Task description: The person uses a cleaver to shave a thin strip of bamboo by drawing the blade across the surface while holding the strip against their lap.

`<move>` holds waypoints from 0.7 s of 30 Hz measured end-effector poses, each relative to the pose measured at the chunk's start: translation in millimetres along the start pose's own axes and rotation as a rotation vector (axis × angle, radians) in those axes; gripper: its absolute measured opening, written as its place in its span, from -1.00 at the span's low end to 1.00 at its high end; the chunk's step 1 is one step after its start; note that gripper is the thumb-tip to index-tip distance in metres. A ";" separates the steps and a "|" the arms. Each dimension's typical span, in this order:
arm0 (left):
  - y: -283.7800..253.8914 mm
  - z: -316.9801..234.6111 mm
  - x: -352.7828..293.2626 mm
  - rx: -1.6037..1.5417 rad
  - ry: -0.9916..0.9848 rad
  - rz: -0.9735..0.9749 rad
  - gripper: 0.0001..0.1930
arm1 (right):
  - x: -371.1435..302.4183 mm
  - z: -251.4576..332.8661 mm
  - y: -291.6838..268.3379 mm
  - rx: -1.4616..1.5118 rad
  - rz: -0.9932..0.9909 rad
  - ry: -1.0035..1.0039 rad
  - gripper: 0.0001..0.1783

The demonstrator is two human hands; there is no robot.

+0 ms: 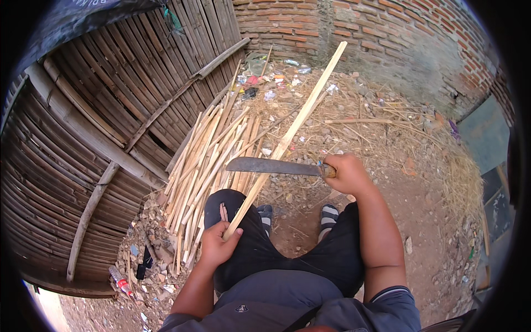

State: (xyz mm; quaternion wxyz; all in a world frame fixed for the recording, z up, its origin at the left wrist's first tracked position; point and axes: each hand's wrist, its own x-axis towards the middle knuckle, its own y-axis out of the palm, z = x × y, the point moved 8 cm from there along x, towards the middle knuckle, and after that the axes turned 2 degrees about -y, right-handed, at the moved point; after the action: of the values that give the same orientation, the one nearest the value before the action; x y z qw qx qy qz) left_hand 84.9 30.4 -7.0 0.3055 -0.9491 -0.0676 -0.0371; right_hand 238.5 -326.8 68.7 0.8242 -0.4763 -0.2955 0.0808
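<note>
Bare earth and rubble make up the ground [428, 276], which carries everything here. Along its left edge stands a wall of bamboo slats [99, 116], crossed by thicker poles; along its far edge runs a brick wall [365, 33], partly coated in grey. A grey-green panel [482, 135] stands at the ground's right edge.

The person's dark trousers [243, 260] show with the knees spread apart. Beside the left knee, toward the ground's left edge, lies a heap of pale split strips [207, 166], most of them pointing roughly the same way. Dry straw [462, 182] is scattered toward the right edge.

One long pale strip [313, 106] slants up from the left knee toward the far edge. The left hand [218, 243] is closed around its near end, thumb laid along it.

A machete [276, 166] with a broad dark blade crosses above the strip's middle part, its tip pointing left; whether blade and wood touch cannot be told. The right hand [349, 174] is wrapped firmly about its wooden handle [329, 170].

Striped footwear [328, 217] shows between the knees. A plastic bottle with a red label [120, 280] lies near the bamboo wall's lower corner, and small litter [269, 96] dots the far edge.
</note>
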 end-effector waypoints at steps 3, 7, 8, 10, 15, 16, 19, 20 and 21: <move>0.6 1.2 0.5 0.003 0.002 0.008 -0.77 | -1.1 3.3 0.7 0.000 -0.001 -0.040 -0.80; 0.0 -2.1 -0.2 0.004 0.025 -0.005 -0.76 | -0.9 2.0 3.1 -0.016 0.021 -0.026 -0.79; 0.0 -2.0 -0.2 0.002 0.022 -0.005 -0.76 | -0.5 3.6 2.2 -0.012 0.024 -0.026 -0.79; 0.1 -1.8 -0.1 -0.002 0.020 -0.005 -0.76 | 0.1 5.2 2.1 -0.006 0.027 -0.029 -0.79; 1.6 3.7 0.4 0.000 -0.008 0.010 -0.77 | 0.1 6.8 3.3 0.006 0.028 -0.034 -0.78; 1.6 3.5 0.6 -0.001 -0.004 0.010 -0.77 | 0.2 7.8 3.1 0.004 0.029 -0.032 -0.78; 1.5 3.0 0.4 -0.007 0.004 0.004 -0.77 | 0.1 10.0 2.6 -0.001 0.034 -0.033 -0.78; 1.5 3.2 -0.1 -0.010 0.005 0.000 -0.77 | 0.2 9.9 3.1 -0.002 0.037 -0.036 -0.79; 1.4 3.3 -0.5 -0.013 0.006 -0.005 -0.77 | 0.4 10.1 3.3 -0.003 0.039 -0.040 -0.79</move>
State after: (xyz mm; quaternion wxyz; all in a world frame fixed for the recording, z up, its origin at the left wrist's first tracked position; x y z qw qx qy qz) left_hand 84.7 31.2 -10.5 0.2995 -0.9507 -0.0688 -0.0409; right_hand 233.6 -317.5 69.9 0.8156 -0.4815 -0.3028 0.1058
